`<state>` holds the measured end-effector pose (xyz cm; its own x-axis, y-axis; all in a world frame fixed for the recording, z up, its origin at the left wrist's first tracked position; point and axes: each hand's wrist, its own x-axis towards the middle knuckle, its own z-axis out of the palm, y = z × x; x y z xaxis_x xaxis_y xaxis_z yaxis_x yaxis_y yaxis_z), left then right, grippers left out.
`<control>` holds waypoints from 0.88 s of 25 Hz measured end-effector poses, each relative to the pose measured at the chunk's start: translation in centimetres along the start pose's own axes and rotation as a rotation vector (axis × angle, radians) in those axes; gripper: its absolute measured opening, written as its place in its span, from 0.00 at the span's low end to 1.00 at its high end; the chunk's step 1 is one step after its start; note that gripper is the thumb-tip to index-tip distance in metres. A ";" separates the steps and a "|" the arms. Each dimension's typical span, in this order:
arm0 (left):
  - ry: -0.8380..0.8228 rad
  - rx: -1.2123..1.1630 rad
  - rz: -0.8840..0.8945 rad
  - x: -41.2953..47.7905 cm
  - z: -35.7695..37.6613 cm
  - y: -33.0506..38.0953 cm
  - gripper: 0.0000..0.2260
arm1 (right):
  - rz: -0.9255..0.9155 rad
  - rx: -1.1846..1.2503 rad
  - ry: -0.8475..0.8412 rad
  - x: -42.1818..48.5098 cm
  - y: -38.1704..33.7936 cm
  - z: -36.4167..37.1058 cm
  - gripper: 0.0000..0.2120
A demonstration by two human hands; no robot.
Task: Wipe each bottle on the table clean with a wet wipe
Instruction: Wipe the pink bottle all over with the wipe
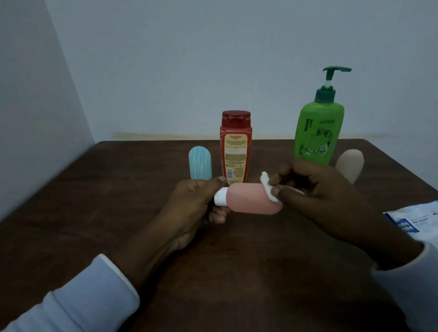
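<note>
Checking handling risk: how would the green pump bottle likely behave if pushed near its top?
The green pump bottle stands tall and upright, so it probably tips rather than slides. Its sideways pump spout would likely stop it rolling.

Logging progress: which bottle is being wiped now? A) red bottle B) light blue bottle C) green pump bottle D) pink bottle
D: the left hand holds the pink bottle sideways by its white cap while the right hand pinches the wet wipe against its base.

one view only, camera on my head: looks forward and down across the table toward the wall corner, wide-angle. my left hand and right hand sit close, mid-frame.
</note>
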<state>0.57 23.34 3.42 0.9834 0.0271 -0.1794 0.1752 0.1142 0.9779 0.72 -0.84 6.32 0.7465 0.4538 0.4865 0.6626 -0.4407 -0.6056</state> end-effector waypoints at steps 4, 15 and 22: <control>0.000 -0.292 -0.139 -0.7 1.0 0.4 0.09 | 0.072 0.233 0.222 0.3 -0.6 0.7 0.06; -0.254 -0.561 -0.141 -2.4 2.9 0.0 0.10 | 0.335 0.715 0.560 0.8 0.1 2.2 0.07; -0.358 -0.466 -0.017 -2.3 3.1 -0.8 0.19 | 0.367 0.792 0.487 0.5 0.3 4.2 0.05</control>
<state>-1.68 20.13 3.39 0.9495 -0.3065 -0.0680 0.2318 0.5385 0.8101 0.99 2.48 3.75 0.9577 -0.0518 0.2832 0.2873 0.2340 -0.9288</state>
